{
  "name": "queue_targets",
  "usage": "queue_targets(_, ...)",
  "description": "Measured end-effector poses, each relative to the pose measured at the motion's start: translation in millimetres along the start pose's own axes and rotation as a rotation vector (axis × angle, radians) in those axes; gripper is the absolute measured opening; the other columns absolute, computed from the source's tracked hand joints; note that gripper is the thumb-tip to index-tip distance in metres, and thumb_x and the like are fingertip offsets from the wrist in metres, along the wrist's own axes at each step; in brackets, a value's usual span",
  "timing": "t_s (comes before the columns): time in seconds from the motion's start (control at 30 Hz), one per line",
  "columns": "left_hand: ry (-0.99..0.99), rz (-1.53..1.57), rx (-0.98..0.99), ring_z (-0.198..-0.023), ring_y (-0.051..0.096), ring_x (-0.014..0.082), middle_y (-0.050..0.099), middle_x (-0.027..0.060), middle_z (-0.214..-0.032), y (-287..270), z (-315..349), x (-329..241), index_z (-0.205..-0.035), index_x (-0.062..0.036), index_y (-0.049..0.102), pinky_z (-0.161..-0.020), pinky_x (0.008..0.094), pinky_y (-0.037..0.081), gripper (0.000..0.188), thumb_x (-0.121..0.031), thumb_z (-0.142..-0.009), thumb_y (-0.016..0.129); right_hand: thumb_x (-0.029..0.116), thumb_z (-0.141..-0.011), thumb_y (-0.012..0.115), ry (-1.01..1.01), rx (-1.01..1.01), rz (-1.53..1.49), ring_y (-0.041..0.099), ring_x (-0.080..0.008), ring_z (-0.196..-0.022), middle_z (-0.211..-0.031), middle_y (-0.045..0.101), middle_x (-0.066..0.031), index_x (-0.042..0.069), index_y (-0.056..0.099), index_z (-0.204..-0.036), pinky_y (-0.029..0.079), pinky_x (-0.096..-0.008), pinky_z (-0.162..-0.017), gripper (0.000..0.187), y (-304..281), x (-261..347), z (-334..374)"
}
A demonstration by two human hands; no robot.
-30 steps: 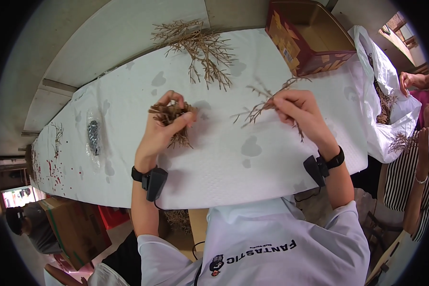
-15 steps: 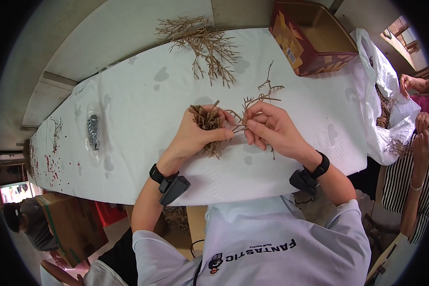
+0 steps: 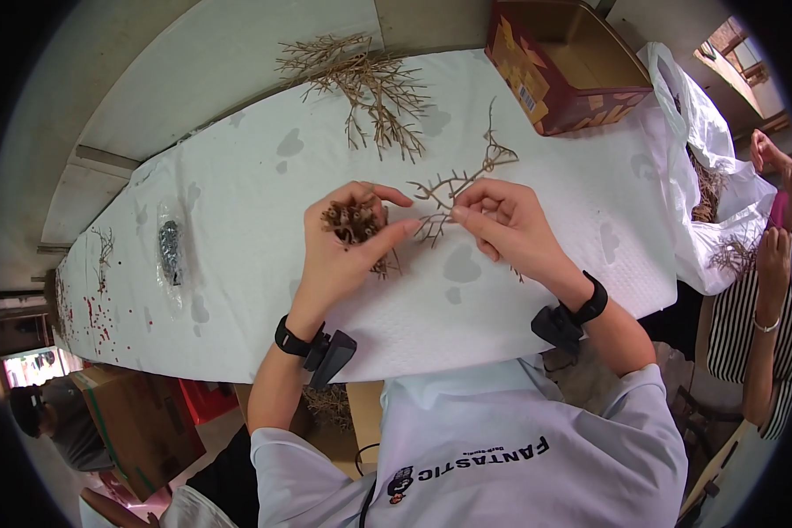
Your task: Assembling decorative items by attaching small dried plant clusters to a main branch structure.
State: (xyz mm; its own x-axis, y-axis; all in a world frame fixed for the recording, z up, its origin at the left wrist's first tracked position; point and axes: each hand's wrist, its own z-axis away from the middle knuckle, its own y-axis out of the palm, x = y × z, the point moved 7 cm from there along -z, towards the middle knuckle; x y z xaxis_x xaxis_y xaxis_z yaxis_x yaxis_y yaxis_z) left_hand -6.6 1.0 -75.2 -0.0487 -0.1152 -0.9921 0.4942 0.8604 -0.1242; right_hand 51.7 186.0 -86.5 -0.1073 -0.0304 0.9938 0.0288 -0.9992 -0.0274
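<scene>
My left hand is curled around a bundle of dry brown twigs, whose cut ends point up; its thumb and forefinger reach out toward the right hand. A single branching twig is pinched between the thumb and fingers of my right hand, over the middle of the white table. Its thin forks spread up and leftward, close to the left fingertips but apart from them. Farther back lies a loose pile of similar twigs.
A dark red and gold box stands open at the back right. Beside it a white plastic bag holds more twigs, near another person's hands. On the left lie a clear-wrapped dark item and scattered red bits on the white tablecloth.
My left hand with the bundle has shifted left, away from the right hand. The twig in my right hand has come apart from the left fingers and turned.
</scene>
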Motion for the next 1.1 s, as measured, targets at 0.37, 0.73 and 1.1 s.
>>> queue_targets(0.37, 0.002, 0.103, 0.07, -0.068, 0.05, 0.0034, 0.058, -0.004, -0.074, 25, 7, 15, -0.082, -0.0014, 0.057, -0.061, 0.02, 0.043, 0.026, -0.004, -0.079, 0.082, 0.021, -0.102, 0.055, 0.387, 0.271, -0.472, 0.042, -0.0044, -0.044, -0.058, 0.053, -0.0009, -0.001, 0.062, -0.1, 0.03, -0.0202, -0.04, 0.023, 14, -13, 2)
queue_targets(0.73, -0.033, 0.12, 0.136, -0.072, 0.052, 0.0041, 0.058, -0.0012, -0.076, 37, 9, 19, -0.079, -0.0031, 0.051, -0.064, 0.0202, 0.045, 0.027, -0.003, -0.084, 0.078, 0.021, -0.103, 0.051, 0.343, 0.287, -0.291, 0.048, -0.0064, -0.044, -0.06, 0.058, -0.0021, 0.003, 0.057, -0.102, 0.033, -0.02, -0.041, 0.019, 15, -10, 7)
queue_targets(1.1, -0.084, 0.193, 0.192, -0.066, 0.055, 0.0045, 0.062, -0.0002, -0.077, 40, 7, 12, -0.091, 0.0, 0.06, -0.06, 0.0209, 0.045, 0.015, -0.003, -0.087, 0.073, 0.021, -0.103, 0.052, 0.127, 0.294, -0.169, 0.055, -0.0038, -0.07, -0.082, 0.06, 0.0011, 0.004, 0.056, -0.1, 0.039, -0.0186, -0.058, 0.018, 15, -17, 0)
